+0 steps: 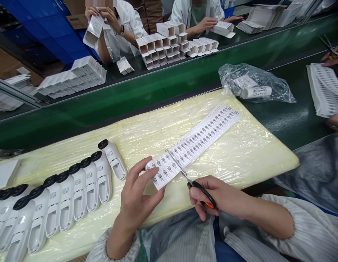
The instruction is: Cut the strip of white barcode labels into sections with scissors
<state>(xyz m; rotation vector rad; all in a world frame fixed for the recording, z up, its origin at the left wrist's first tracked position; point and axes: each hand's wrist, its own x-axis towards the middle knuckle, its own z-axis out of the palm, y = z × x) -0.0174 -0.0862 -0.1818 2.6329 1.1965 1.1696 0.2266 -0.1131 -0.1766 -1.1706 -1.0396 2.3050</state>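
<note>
A long white strip of printed labels (204, 136) lies slantwise over the plastic-wrapped yellow pad (141, 127). My left hand (141, 193) grips its near left end between thumb and fingers. In my right hand (212, 198) is a pair of scissors (203, 193) with black and orange handles. Their blades reach across the strip, a few label rows in from the held end. Whether the paper is cut there I cannot tell. Left of my hands, several white devices (76, 189) with black round heads stand in rows, their battery-like recesses facing up.
A clear plastic bag (256, 85) with a labelled roll lies at the back right. Beyond the green ledge (116, 94), two people handle white boxes (163, 43). At the right edge, another person's hands are near a label stack (325, 89) and pliers-like tool (328, 45).
</note>
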